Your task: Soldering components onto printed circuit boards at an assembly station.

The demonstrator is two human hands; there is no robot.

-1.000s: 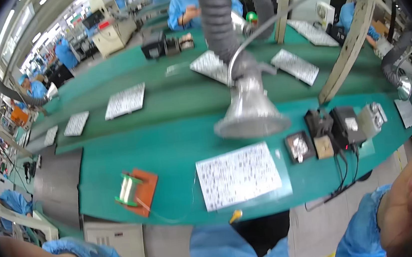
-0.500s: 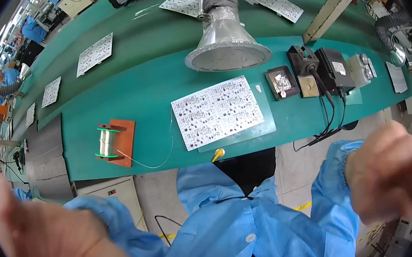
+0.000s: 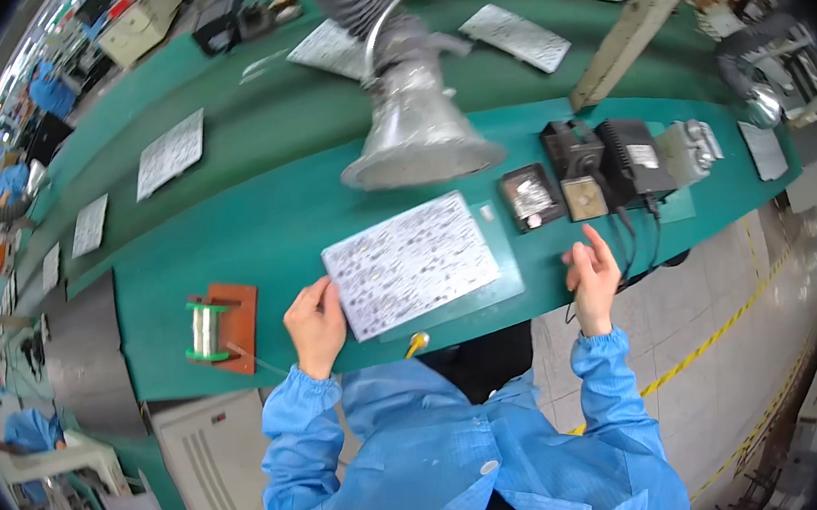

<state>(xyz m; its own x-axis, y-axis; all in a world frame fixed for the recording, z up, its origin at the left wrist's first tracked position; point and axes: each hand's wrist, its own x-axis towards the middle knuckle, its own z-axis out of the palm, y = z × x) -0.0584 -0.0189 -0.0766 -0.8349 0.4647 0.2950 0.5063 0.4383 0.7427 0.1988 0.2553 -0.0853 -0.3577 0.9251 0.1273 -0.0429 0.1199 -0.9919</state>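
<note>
A white printed circuit board panel (image 3: 412, 265) full of small dark parts lies on a clear sheet (image 3: 503, 280) on the green bench. At the panel's left edge is my left hand (image 3: 317, 329), its fingers drawn together; what they pinch, if anything, is hidden. A thin wire runs toward this hand from the solder wire spool (image 3: 206, 332) on its brown stand (image 3: 240, 330). My right hand (image 3: 594, 285) hovers by the bench's front edge, fingers partly stretched and holding nothing. Beyond it stands a soldering iron holder (image 3: 577, 153) with a sponge tray (image 3: 584, 199).
A metal fume hood (image 3: 420, 149) hangs over the bench behind the panel. At right are a black tin (image 3: 532, 198), a black soldering station (image 3: 633, 162) and clear bottles (image 3: 691, 151). A yellow-tipped small object (image 3: 418, 344) lies near the front edge. More boards (image 3: 171, 155) lie beyond.
Both hands have come down from close to the camera to the bench: the left to the panel's left edge, the right near the soldering iron holder. The view has shifted slightly.
</note>
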